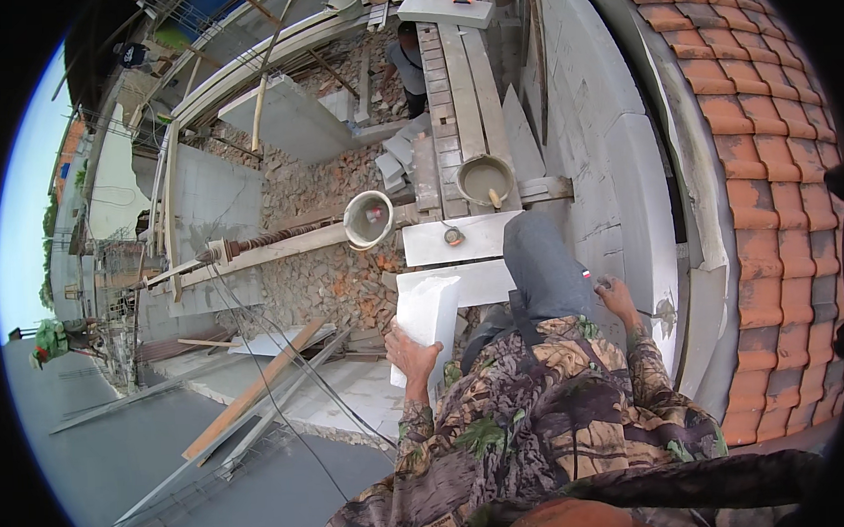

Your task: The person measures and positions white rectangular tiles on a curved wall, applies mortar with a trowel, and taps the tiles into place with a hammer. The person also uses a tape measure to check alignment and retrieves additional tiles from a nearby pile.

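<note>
My left hand (412,359) is closed round the edge of a white lightweight concrete block (427,312), which stands tilted beside my left leg. Away to the right, my right hand (616,299) is held close to the pale block wall (636,210). Its fingers are curled, and whatever they may hold is too small to make out. Ahead of my knees lie two white blocks (441,286) side by side, with a round tape measure (454,235) on the farther one. Beyond them stands a bucket of grey mortar (486,179) with a wooden handle sticking out.
Another bucket (369,219) stands to the left, near a long timber beam (291,240). Brick rubble (339,290) lies well below. A person (406,64) is down between the walls. Orange roof tiles (763,177) run along the right. Loose cables (285,343) hang at left.
</note>
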Demonstrator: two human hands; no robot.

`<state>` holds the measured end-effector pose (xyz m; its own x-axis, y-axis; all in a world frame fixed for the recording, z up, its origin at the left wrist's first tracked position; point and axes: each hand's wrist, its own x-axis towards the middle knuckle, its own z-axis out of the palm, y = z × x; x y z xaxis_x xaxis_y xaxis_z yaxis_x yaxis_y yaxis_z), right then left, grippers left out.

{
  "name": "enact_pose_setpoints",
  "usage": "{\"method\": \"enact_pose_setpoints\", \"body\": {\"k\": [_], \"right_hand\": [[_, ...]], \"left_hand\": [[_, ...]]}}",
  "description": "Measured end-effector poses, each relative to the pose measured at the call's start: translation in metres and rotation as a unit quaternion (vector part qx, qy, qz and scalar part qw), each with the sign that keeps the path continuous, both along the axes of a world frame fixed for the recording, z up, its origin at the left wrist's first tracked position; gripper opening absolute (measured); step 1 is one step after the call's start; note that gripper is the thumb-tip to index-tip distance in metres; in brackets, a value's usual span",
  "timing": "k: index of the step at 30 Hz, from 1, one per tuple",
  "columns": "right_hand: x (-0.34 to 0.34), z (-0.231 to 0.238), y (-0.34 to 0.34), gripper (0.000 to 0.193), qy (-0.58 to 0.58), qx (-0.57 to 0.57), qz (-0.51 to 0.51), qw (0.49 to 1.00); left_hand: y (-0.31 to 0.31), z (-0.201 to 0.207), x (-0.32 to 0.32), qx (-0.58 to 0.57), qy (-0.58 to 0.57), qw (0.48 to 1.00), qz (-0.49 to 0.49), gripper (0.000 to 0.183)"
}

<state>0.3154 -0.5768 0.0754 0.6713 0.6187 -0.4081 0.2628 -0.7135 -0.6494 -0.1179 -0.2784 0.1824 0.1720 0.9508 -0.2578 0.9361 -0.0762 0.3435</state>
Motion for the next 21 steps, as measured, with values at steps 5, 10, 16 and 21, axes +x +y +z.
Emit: {"method": "enact_pose_setpoints", "body": {"k": [5,10,16,21], "right_hand": [[0.057,-0.001,0.095,0.037,0.01,0.002,0.023,1.0],[0.13,0.019,0.181,0.037,-0.001,-0.069,0.132,0.989],[0.28,0.04,0.409,0.037,0.082,-0.079,0.105,0.988],[0.437,-0.171,0.738,0.041,-0.083,0.019,0.234,0.969]], "left_hand": [[0.009,-0.005,0.021,-0.01,-0.01,0.997,0.076,0.12],[0.044,-0.039,0.073,-0.056,0.019,0.987,0.15,0.125],[0.136,-0.099,0.162,-0.104,0.025,0.968,0.226,0.131],[0.259,-0.132,0.268,-0.171,0.106,0.939,0.279,0.132]]}}
